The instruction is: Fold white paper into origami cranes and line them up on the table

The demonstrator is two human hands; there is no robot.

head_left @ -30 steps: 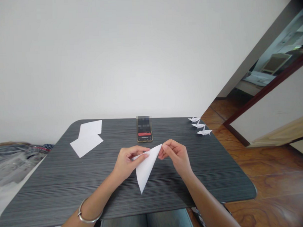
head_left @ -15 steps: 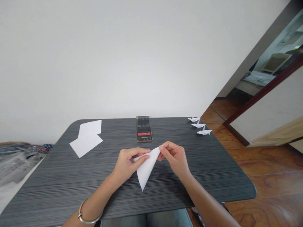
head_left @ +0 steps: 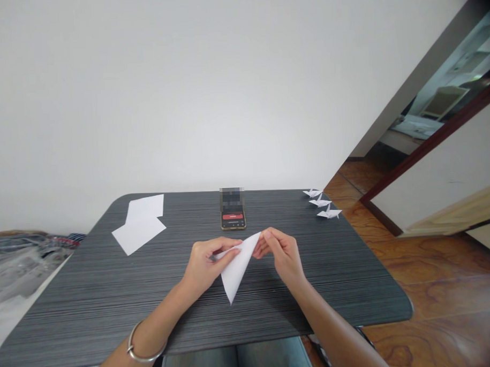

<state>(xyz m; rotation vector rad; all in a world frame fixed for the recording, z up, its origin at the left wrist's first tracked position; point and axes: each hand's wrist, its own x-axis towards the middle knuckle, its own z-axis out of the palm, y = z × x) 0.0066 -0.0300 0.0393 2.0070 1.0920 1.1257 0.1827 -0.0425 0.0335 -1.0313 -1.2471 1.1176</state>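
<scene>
A folded sheet of white paper, shaped like a triangle with one point hanging down, is held above the dark table. My left hand pinches its left side between thumb and fingers. At the upper right corner, my right hand grips the paper with thumb and fingertips. The fingers behind the sheet are partly hidden.
Two white paper sheets overlap at the table's back left. A phone stands at the back middle. Three folded paper cranes sit in a row at the back right. The dark table meets a white wall behind.
The right thumb and fingertips have shifted slightly at the paper's upper corner, and more of that corner shows. The left hand keeps its pinch almost unmoved.
</scene>
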